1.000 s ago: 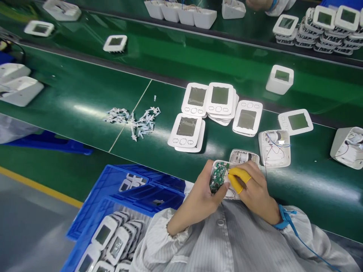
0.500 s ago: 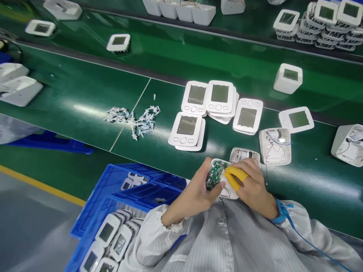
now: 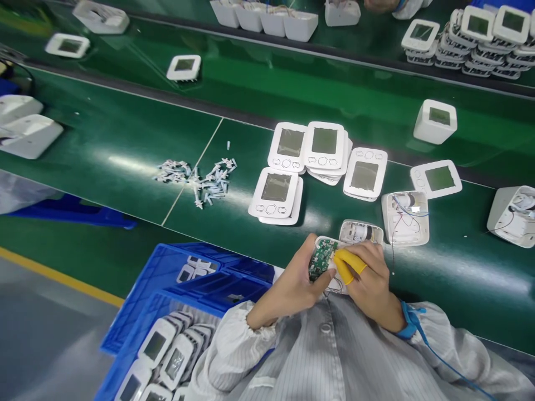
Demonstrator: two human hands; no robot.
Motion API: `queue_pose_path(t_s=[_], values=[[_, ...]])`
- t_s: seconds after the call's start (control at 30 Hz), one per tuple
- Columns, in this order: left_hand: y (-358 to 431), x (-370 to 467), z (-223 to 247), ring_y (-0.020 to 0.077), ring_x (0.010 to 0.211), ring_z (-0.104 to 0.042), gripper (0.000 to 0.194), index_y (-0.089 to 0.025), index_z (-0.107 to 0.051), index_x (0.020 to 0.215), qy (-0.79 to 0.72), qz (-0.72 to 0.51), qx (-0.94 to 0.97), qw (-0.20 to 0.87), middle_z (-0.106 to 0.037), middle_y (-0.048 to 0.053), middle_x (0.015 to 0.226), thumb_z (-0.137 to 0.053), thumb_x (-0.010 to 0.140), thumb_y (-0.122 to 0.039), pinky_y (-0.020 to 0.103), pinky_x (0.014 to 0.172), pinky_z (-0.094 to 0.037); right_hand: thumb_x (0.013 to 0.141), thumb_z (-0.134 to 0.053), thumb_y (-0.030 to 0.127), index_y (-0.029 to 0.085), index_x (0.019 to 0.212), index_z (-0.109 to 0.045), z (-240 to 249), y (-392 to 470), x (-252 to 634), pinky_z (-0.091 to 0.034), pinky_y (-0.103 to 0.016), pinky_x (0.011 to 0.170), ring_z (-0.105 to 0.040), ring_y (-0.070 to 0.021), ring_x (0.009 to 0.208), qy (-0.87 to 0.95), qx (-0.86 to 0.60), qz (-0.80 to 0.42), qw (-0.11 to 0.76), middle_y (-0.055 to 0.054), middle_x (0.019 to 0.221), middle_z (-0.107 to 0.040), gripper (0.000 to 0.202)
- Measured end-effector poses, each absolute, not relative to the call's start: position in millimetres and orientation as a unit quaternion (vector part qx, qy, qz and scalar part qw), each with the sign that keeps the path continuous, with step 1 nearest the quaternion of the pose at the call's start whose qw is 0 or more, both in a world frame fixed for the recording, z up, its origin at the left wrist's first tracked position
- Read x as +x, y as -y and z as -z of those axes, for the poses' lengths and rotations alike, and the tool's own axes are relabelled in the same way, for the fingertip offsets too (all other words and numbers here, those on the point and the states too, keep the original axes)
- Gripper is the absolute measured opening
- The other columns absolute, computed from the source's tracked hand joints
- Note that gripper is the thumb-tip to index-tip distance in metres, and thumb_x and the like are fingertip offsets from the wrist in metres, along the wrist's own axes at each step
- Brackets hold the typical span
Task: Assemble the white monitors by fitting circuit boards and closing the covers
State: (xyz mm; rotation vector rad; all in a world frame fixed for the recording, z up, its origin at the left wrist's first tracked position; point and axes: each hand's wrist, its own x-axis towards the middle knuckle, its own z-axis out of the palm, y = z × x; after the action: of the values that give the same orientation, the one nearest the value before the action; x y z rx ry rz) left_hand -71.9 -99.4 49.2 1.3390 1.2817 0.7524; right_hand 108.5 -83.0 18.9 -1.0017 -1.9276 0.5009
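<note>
My left hand [image 3: 298, 285] is closed around a white front panel [image 3: 336, 288] that carries a green circuit board [image 3: 321, 258]. Its thumb presses near the board's lower edge. Yellow finger cots [image 3: 350, 264] cover two fingers of my right hand [image 3: 371, 284]. Those fingertips are pinched together at the board's right edge, and whatever is between them is too small to make out. Thin dark wires show below the board. Just beyond my hands lies an open white housing [image 3: 358, 230] with a motor-like part inside, partly hidden by my right hand.
White panels with screens [image 3: 273, 192] lie stacked ahead. Another open housing [image 3: 405, 225] with loose wires sits to the right. Small white plastic pieces [image 3: 213, 181] are heaped at left. Blue crates [image 3: 137, 317] stand below the bench. White units ride the green belt [image 3: 292, 83].
Both hands and the panel have shifted slightly right, with the pinch kept at the board's edge. Units on the belt have moved right. Another person's hand has come into view at the top.
</note>
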Motion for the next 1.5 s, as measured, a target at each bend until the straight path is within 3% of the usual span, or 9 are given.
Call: queue_pose_path(t_s=[0.13, 0.4, 0.7, 0.87, 1.0, 1.1, 1.2, 1.37, 1.5], values=[[104.3, -76.5, -52.9, 0.0157, 0.082, -0.048, 0.02, -0.022, -0.045, 0.102, -0.518, -0.303, 0.563, 0.569, -0.048, -0.001, 0.093, -0.063, 0.096, -0.021, 0.029, 0.075, -0.047, 0.1, -0.06, 0.009, 0.02, 0.103, -0.067, -18.5, 85.2, 117.4, -0.041, -0.039, 0.072, -0.064, -0.0204, 0.083, 0.805, -0.373, -0.202, 0.415, -0.005, 0.095, -0.074, 0.013], [102.9, -69.5, -52.2, 0.0151, 0.078, -0.048, 0.021, -0.023, -0.042, 0.098, -0.538, -0.311, 0.561, 0.548, -0.048, -0.002, 0.089, -0.062, 0.095, -0.018, 0.027, 0.07, -0.043, 0.097, -0.066, 0.006, 0.02, 0.105, -0.067, -19.6, 97.4, 100.7, -0.044, -0.039, 0.072, -0.064, -0.0196, 0.081, 0.751, -0.439, -0.196, 0.454, -0.003, 0.09, -0.073, 0.016], [92.6, -82.7, -49.0, 0.0173, 0.082, -0.055, 0.017, -0.022, -0.048, 0.103, -0.535, -0.236, 0.571, 0.576, -0.056, -0.001, 0.093, -0.064, 0.095, -0.023, 0.031, 0.074, -0.048, 0.099, -0.064, 0.011, 0.021, 0.102, -0.071, -12.1, 77.7, 117.4, -0.046, -0.04, 0.076, -0.063, -0.0193, 0.087, 0.809, -0.382, -0.217, 0.39, -0.002, 0.096, -0.076, 0.013], [79.5, -85.4, -53.8, 0.0175, 0.077, -0.059, 0.025, -0.019, -0.059, 0.106, -0.579, -0.307, 0.499, 0.567, -0.064, 0.001, 0.09, -0.073, 0.092, -0.035, 0.029, 0.067, -0.049, 0.095, -0.069, 0.01, 0.024, 0.121, -0.07, -26.2, 89.0, 118.8, -0.055, -0.046, 0.092, -0.064, -0.0246, 0.107, 0.737, -0.446, -0.166, 0.479, -0.008, 0.11, -0.072, 0.029], [58.9, -87.9, -58.1, 0.0202, 0.081, -0.064, 0.036, -0.017, -0.065, 0.112, -0.587, -0.334, 0.507, 0.535, -0.071, 0.004, 0.095, -0.079, 0.087, -0.039, 0.03, 0.07, -0.051, 0.094, -0.068, 0.007, 0.026, 0.126, -0.068, -32.1, 99.7, 138.5, -0.06, -0.04, 0.079, -0.069, -0.0217, 0.094, 0.724, -0.448, -0.158, 0.501, -0.007, 0.103, -0.071, 0.038], [39.2, -86.7, -66.9, 0.0234, 0.092, -0.068, 0.037, -0.017, -0.069, 0.116, -0.565, -0.319, 0.562, 0.512, -0.074, 0.006, 0.104, -0.08, 0.086, -0.037, 0.033, 0.078, -0.053, 0.094, -0.067, 0.007, 0.026, 0.126, -0.068, -24.5, 106.2, 154.2, -0.058, -0.035, 0.068, -0.068, -0.0194, 0.082, 0.734, -0.451, -0.165, 0.48, -0.006, 0.095, -0.07, 0.037], [17.9, -81.0, -77.7, 0.0236, 0.092, -0.07, 0.03, -0.017, -0.072, 0.112, -0.527, -0.31, 0.609, 0.505, -0.075, 0.005, 0.105, -0.079, 0.087, -0.032, 0.032, 0.077, -0.054, 0.095, -0.067, 0.007, 0.025, 0.127, -0.067, -14.1, 113.5, 162.5, -0.058, -0.035, 0.067, -0.068, -0.0186, 0.081, 0.751, -0.45, -0.181, 0.448, -0.007, 0.095, -0.07, 0.037], [-6.7, -69.8, -84.1, 0.0243, 0.099, -0.07, 0.021, -0.016, -0.072, 0.104, -0.459, -0.318, 0.691, 0.459, -0.075, 0.005, 0.106, -0.077, 0.085, -0.024, 0.035, 0.086, -0.053, 0.096, -0.07, 0.015, 0.021, 0.122, -0.069, -9.5, 120.5, 166.0, -0.06, -0.037, 0.075, -0.068, -0.0208, 0.091, 0.814, -0.396, -0.208, 0.372, -0.008, 0.105, -0.074, 0.027], [-14.7, -66.5, -83.0, 0.0251, 0.1, -0.069, 0.021, -0.019, -0.07, 0.108, -0.456, -0.278, 0.71, 0.458, -0.075, 0.006, 0.109, -0.073, 0.089, -0.028, 0.037, 0.087, -0.051, 0.098, -0.063, 0.011, 0.02, 0.119, -0.071, -2.2, 120.2, 159.2, -0.055, -0.04, 0.082, -0.064, -0.0238, 0.107, 0.884, -0.346, -0.178, 0.26, -0.009, 0.123, -0.074, 0.025]])
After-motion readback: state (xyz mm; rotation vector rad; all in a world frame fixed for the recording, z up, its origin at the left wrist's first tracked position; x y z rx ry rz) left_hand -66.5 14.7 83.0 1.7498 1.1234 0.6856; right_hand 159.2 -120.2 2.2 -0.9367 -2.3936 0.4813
